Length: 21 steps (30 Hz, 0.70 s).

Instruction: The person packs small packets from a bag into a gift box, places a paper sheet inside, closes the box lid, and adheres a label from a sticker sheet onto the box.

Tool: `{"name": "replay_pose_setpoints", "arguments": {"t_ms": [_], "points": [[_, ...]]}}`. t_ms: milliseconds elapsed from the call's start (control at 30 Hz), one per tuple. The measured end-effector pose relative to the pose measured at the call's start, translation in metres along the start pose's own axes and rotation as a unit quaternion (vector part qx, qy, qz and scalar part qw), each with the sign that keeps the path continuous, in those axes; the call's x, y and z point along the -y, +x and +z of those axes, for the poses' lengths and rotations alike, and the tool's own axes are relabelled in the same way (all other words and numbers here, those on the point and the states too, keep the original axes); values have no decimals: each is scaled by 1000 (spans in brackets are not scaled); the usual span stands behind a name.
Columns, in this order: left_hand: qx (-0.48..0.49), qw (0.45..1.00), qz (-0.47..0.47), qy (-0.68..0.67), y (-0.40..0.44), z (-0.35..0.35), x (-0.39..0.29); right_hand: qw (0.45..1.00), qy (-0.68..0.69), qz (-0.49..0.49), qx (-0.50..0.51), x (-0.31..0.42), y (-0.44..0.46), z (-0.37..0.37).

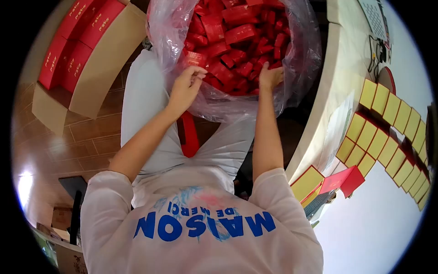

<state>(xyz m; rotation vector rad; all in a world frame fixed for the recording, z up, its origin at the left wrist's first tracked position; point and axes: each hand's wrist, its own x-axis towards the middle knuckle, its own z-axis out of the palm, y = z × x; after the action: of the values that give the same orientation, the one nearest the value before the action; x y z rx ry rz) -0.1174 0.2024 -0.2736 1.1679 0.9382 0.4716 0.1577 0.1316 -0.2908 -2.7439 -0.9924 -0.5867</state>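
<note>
A large clear plastic bag (166, 32) stands open between my knees, filled with small red wrapped packets (239, 34). Over its near left rim is my left hand (188, 84), fingers loosely curled and the thumb apart from them. A red packet with gold print (196, 58) lies right by those fingertips; I see nothing clearly gripped. My right hand (271, 76) reaches inside the near right part of the bag, thumb and fingers spread against the packets. Some of its fingertips are hidden, and no packet shows in its grasp.
At left is an open cardboard carton (107, 59) with red gold-lettered boxes (75, 66). To the right runs a table edge (315, 109). Rows of yellow-and-red boxes (388, 150) stand on the table, with an open red-and-yellow box (308, 182) nearer me. Cables (376, 59) lie farther back.
</note>
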Motion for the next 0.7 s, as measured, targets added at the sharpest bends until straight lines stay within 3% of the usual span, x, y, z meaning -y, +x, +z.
{"name": "replay_pose_setpoints", "arguments": {"t_ms": [67, 100, 167, 367, 467, 533, 633, 667, 700], "points": [[18, 1000, -12, -17, 7, 6, 2, 952, -2, 216, 218, -5, 26, -2], [35, 999, -21, -24, 10, 10, 5, 951, -6, 216, 222, -13, 35, 4], [54, 997, -35, -33, 13, 14, 9, 872, 40, 312, 376, -27, 47, 14], [74, 988, -80, -108, 14, 15, 19, 888, 139, 307, 312, -65, 39, 47], [79, 988, -83, -99, 14, 17, 23, 915, 182, 239, 269, -98, 28, 63], [60, 989, -78, -113, 17, 22, 34, 924, 161, 112, 329, -113, 29, 58], [77, 988, -85, -99, 17, 25, 38, 940, 141, 139, 277, -64, 17, -1], [79, 989, -82, -99, 17, 25, 41, 962, 122, 65, 235, -63, 9, -9], [80, 989, -77, -98, 17, 26, 44, 963, 124, 66, 232, -62, 0, -14]]}}
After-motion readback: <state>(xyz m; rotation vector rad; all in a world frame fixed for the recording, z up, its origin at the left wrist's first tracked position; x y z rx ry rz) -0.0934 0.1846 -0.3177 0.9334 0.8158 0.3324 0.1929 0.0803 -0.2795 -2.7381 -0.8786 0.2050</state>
